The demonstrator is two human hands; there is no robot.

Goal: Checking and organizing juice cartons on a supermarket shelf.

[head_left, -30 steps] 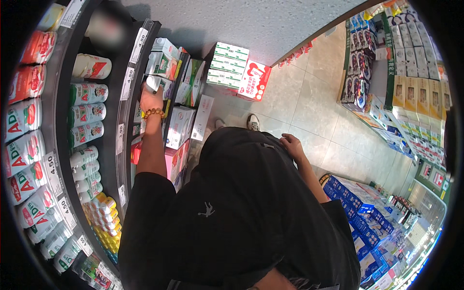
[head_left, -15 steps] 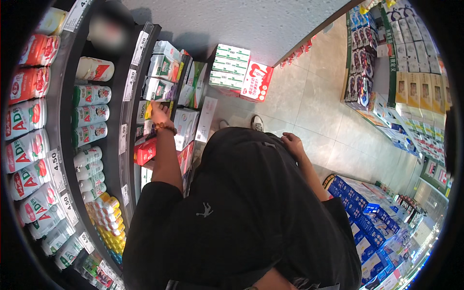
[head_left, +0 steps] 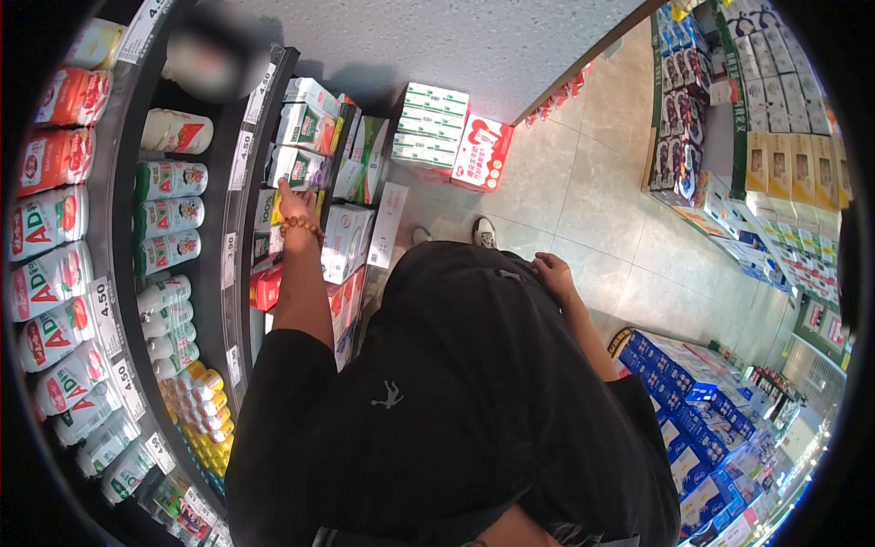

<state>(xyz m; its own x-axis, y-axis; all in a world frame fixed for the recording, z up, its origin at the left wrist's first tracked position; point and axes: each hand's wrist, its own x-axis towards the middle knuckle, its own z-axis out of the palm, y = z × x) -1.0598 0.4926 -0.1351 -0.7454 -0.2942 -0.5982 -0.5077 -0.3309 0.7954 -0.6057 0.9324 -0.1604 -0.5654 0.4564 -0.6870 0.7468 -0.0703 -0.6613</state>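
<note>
My left hand [head_left: 295, 206] reaches into the dark shelf on the left, a beaded bracelet round its wrist. Its fingers are partly stretched out against the front of the white-and-green cartons [head_left: 299, 167], beside a yellow-fronted carton [head_left: 267, 206]; no carton is lifted in it. Below the wrist lies a red carton [head_left: 267, 287], and to its right a white carton [head_left: 347, 242]. My right hand [head_left: 552, 273] hangs by my right side over the floor, fingers curled in, with nothing visible in them.
Shelves at the left hold white-and-green bottles [head_left: 173, 215] and multipacks [head_left: 50, 223]. Stacked cartons [head_left: 430, 128] and a red-and-white box [head_left: 483, 153] stand on the floor by the grey wall [head_left: 437, 46]. Blue boxes [head_left: 679, 374] are piled at the lower right; more shelves [head_left: 775, 118] stand beyond.
My left hand has shifted slightly left and further up against the white-and-green cartons. My right hand stays nearly where it was.
</note>
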